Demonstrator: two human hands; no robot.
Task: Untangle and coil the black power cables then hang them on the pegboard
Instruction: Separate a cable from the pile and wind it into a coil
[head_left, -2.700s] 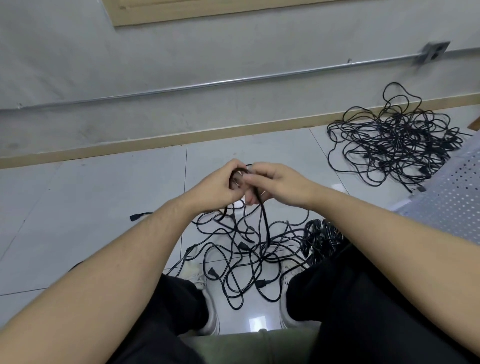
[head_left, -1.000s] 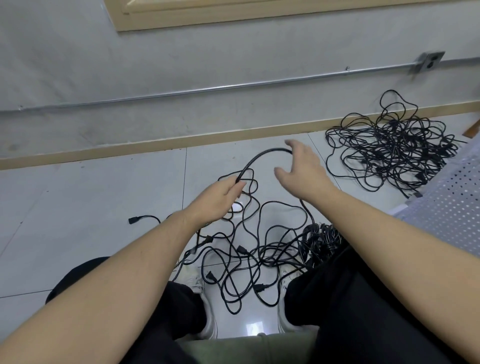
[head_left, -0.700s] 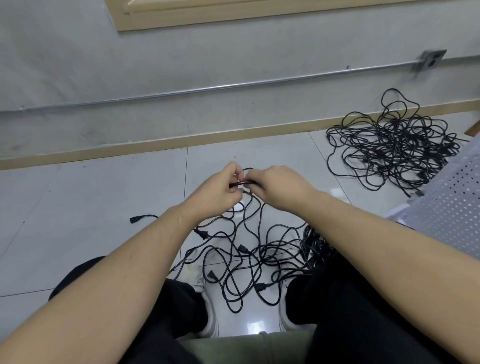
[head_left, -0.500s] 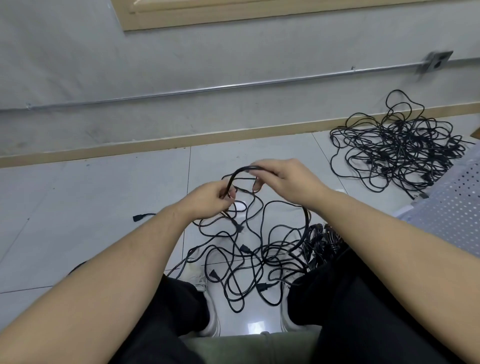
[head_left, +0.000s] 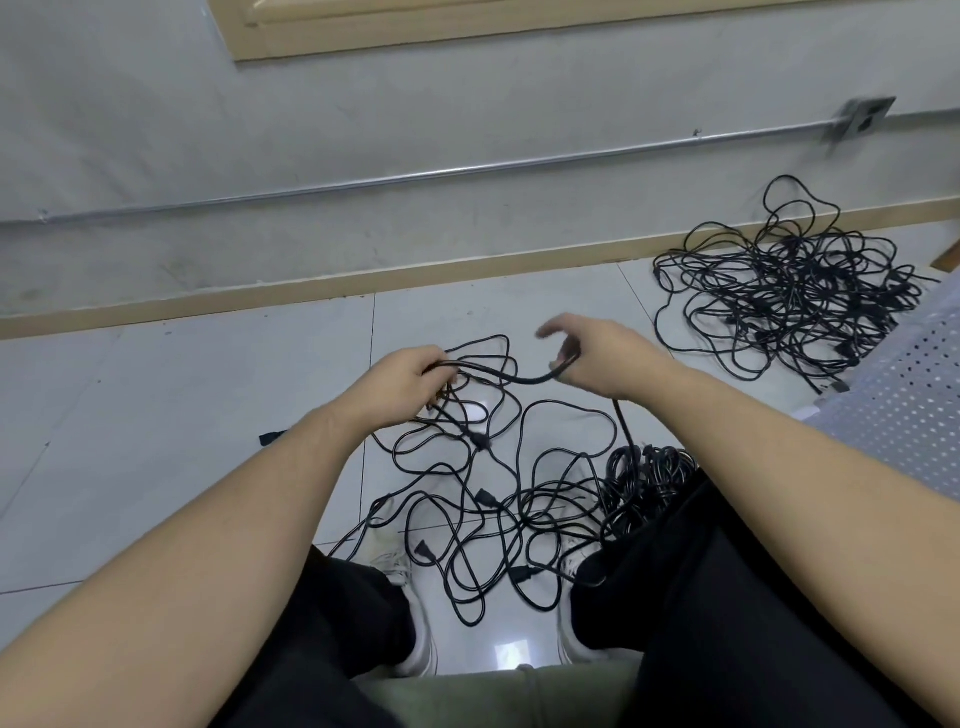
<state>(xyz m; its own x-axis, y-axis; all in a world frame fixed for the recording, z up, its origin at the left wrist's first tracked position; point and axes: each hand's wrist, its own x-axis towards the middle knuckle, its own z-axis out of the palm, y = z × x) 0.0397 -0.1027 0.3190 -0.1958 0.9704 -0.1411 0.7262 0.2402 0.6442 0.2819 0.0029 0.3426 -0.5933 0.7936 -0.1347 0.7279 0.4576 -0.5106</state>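
While one black cable sags between them above the floor, the left hand grips its coiled end and the right hand hooks it loosely with curled fingers, the hands held apart. Below lies a tangle of cables between the white shoes. A second heap sits by the wall, near the white pegboard.

A loose tangle of black power cables lies on the tiled floor between the shoes, a coiled bundle at its right. A second tangle lies farther right, near the wall, beside the perforated pegboard panel.
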